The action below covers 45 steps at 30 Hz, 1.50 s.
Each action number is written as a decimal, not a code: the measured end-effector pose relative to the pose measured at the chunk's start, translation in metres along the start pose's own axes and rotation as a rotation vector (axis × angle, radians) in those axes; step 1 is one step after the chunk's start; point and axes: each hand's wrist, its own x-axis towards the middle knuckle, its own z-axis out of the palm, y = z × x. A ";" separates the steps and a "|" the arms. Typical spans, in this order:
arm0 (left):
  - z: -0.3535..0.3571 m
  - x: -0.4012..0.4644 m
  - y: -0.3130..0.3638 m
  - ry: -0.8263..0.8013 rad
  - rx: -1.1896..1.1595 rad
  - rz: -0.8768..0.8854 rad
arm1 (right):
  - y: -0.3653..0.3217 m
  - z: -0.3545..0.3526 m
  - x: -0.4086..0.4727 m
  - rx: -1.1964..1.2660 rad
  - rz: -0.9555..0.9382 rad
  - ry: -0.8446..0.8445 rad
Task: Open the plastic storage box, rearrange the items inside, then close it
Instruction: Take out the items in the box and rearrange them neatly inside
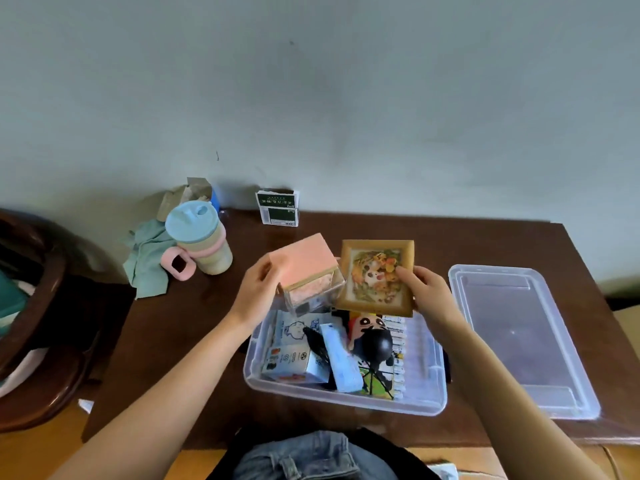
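Dark wooden table (pixel 381 233) against pale wall (pixel 346 98), clear lid (pixel 519 341) beside open box (pixel 426 382)

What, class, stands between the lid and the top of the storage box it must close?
The left hand holds a pink-topped box and the right hand a framed picture over the storage box. The lid lies on the table to its right.

the pink-lidded case (pixel 304 268) and picture frame (pixel 375 277) cover the storage box's (pixel 346 398) far rim. print on the green packet (pixel 278 207) is too small to read. the chair (pixel 31 306) runs off the left edge.
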 end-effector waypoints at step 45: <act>-0.002 0.044 -0.026 0.022 0.046 0.037 | 0.000 0.105 0.014 -0.893 0.056 -0.784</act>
